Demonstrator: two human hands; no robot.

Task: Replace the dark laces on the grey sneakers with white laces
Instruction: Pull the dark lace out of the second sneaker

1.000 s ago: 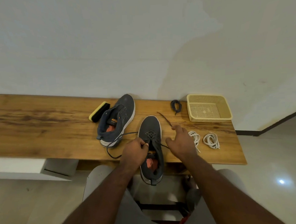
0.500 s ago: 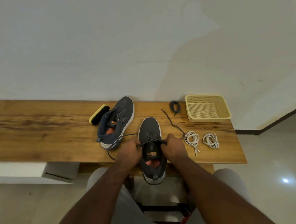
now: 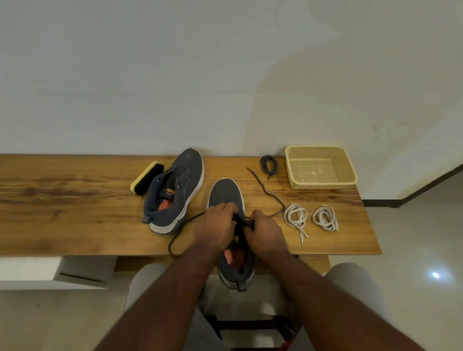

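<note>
A grey sneaker (image 3: 225,193) stands at the table's front edge, toe pointing away, heel hanging over the edge. My left hand (image 3: 215,225) and my right hand (image 3: 264,231) meet over its eyelets and pinch its dark lace (image 3: 264,188), whose loose ends trail left and right across the wood. The second grey sneaker (image 3: 176,189) lies tilted on its side to the left, without a lace. Two coiled white laces (image 3: 295,217) (image 3: 325,218) lie to the right. A coiled dark lace (image 3: 268,164) lies near the wall.
A yellow-backed black shoe brush (image 3: 146,178) lies behind the left sneaker. A cream plastic basket (image 3: 320,182) stands at the back right of the wooden table (image 3: 52,211). The wall runs right behind the table. My knees are below the front edge.
My right hand came back from the right to the sneaker's eyelets, and both hands closed in together on the dark lace. The lace's right end now lies slack on the table.
</note>
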